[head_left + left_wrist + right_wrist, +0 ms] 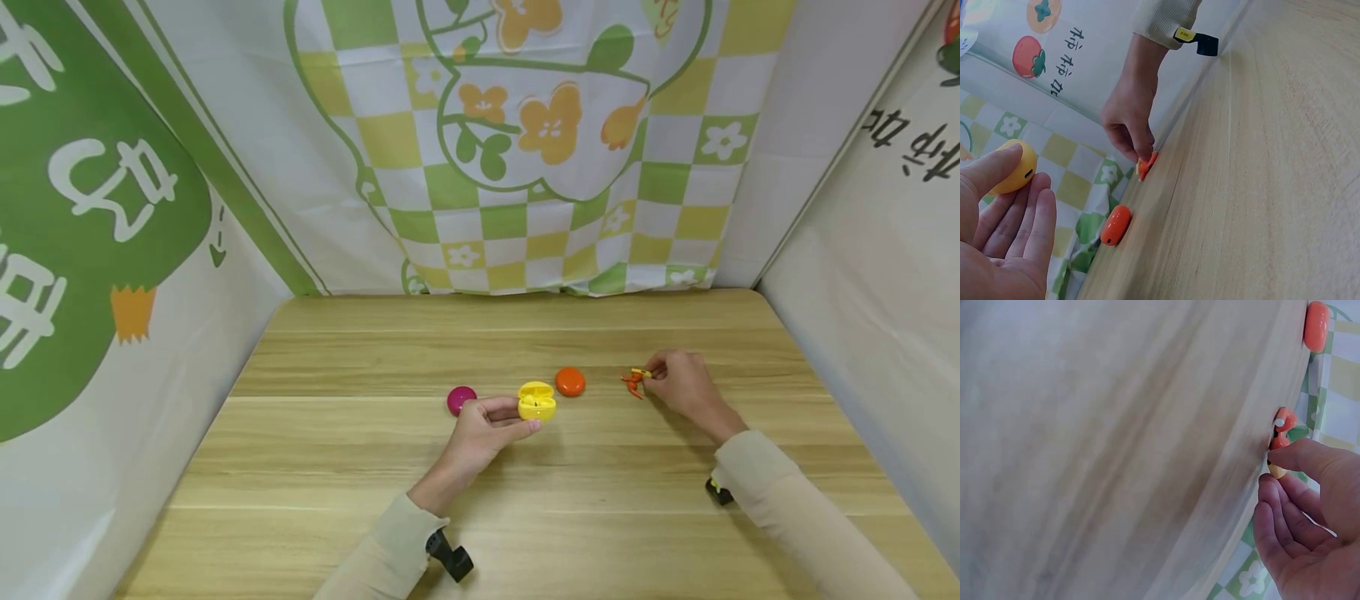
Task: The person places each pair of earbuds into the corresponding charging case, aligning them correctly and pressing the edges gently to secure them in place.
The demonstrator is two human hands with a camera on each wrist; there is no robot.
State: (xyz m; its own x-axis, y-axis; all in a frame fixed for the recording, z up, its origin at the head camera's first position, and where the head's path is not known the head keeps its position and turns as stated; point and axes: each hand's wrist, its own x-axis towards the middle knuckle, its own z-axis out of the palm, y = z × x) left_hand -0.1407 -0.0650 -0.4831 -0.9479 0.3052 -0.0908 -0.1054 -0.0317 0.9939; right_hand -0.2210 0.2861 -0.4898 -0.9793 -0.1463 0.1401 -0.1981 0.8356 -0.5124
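My left hand (480,435) holds a yellow earbud case (537,410) above the table, between the thumb and fingers. Its lid is raised; the inside is too small to make out clearly. Over to the right, my right hand (682,385) pinches a yellow earbud (641,372) between thumb and index finger, close to the tabletop. Orange earbuds (634,387) lie on the wood just beside those fingertips; the right wrist view shows an orange earbud (1285,419) next to the yellow earbud (1277,470), partly covered by the fingers.
An orange earbud case (570,382), closed, sits on the wooden table (337,467) between the two hands. Behind the left hand lies a closed magenta case (461,400), partly covered by the fingers. Printed curtains (517,225) hang along the table's back and sides.
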